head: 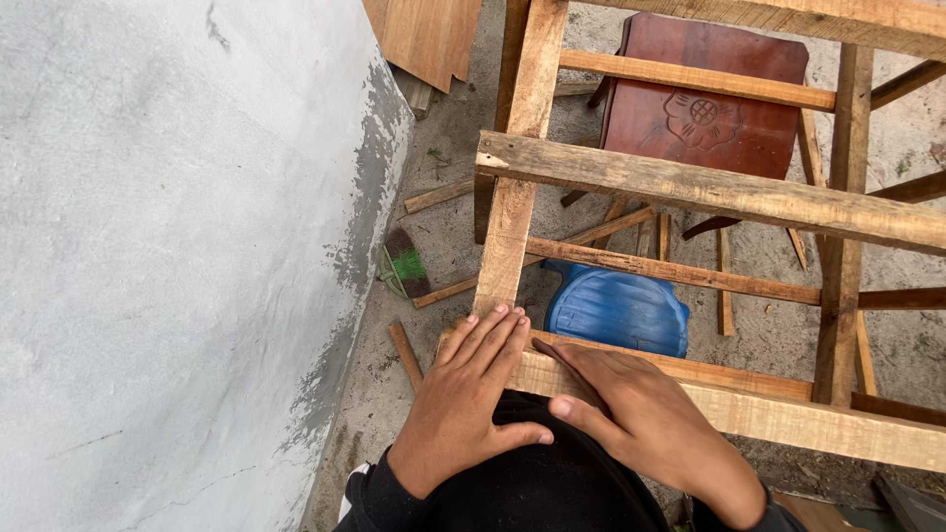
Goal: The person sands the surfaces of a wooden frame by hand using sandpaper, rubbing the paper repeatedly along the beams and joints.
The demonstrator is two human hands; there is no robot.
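A rough wooden frame (690, 187) of rails and crossbars stands before me, seen from above. My left hand (468, 399) lies flat, fingers together, on the near left corner where an upright rail (512, 212) meets the near rail (788, 419). My right hand (641, 419) rests palm down on that near rail, fingers pointing left toward the left hand, thumbs almost touching. Neither hand grips anything.
A grey plastered wall (168, 256) fills the left side. Under the frame lie a blue plastic seat (621, 310) and a brown embossed board (709, 108). Wood offcuts (439, 195) and a brush with green bristles (404, 264) lie on the dirt floor.
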